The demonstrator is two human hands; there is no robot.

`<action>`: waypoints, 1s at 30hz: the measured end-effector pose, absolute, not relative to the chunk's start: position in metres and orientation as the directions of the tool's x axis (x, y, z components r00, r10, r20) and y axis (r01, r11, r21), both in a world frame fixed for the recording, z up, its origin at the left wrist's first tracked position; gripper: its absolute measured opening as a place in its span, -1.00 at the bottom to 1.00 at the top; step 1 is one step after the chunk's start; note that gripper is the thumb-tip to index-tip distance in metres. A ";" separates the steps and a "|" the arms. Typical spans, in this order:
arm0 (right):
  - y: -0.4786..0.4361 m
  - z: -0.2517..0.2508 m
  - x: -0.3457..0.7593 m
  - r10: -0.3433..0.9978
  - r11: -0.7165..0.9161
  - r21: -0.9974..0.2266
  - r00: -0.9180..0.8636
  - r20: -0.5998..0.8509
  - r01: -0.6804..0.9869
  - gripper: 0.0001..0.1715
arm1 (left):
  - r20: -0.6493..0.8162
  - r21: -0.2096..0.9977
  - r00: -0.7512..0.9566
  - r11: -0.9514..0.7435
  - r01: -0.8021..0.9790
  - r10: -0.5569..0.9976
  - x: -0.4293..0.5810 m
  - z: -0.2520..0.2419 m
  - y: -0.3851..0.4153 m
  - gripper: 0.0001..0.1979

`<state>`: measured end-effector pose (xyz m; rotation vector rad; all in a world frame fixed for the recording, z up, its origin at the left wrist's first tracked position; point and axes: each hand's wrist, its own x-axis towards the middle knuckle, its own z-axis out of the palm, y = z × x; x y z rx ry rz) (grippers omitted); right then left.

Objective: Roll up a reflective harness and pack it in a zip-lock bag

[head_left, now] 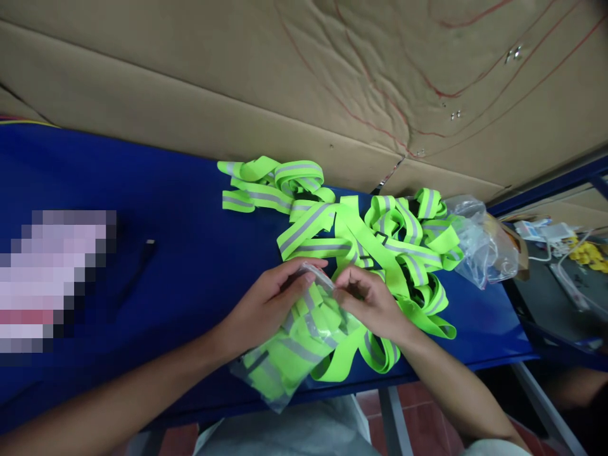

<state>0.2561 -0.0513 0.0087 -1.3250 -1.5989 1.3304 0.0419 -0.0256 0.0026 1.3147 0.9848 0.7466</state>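
A clear zip bag (294,342) holds folded neon-yellow reflective strap with a grey stripe. My left hand (275,297) pinches the bag's top edge from the left, thumb on the near face. At the right end of the same edge, my right hand (373,301) has its fingers curled, with thumb and forefinger closed on the plastic. The bag hangs tilted toward me over the table's front edge. Just beyond both hands lies a loose heap of reflective straps (351,228) with black buckles; part of it is hidden behind my right hand.
The blue table (180,209) backs onto a cardboard panel (213,95) with red wires. Crumpled clear plastic bags (484,247) sit at the right end. At left are a black cable (142,259) and a blurred-out object (57,278). A side shelf holds yellow items (591,253).
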 end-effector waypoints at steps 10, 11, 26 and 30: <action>-0.044 0.017 0.267 0.922 -0.068 -0.979 -0.362 -0.135 0.191 -0.73 | -0.200 0.980 0.497 0.167 0.110 0.844 0.037 0.002 -0.023 -0.50; -0.044 0.019 0.269 0.910 -0.071 -0.978 -0.390 -0.144 0.196 -0.73 | -0.204 0.979 0.498 0.169 0.114 0.843 0.037 0.002 -0.023 -0.49; -0.034 0.020 0.289 0.649 -0.436 -0.894 -0.653 -0.390 0.101 -0.77 | -0.188 0.980 0.661 0.186 0.074 0.727 0.033 -0.001 -0.023 -0.46; -0.042 0.021 0.282 0.721 -0.271 -0.947 -0.615 -0.319 0.173 -0.80 | -0.172 0.985 0.645 0.125 0.119 0.744 0.034 0.000 -0.026 -0.46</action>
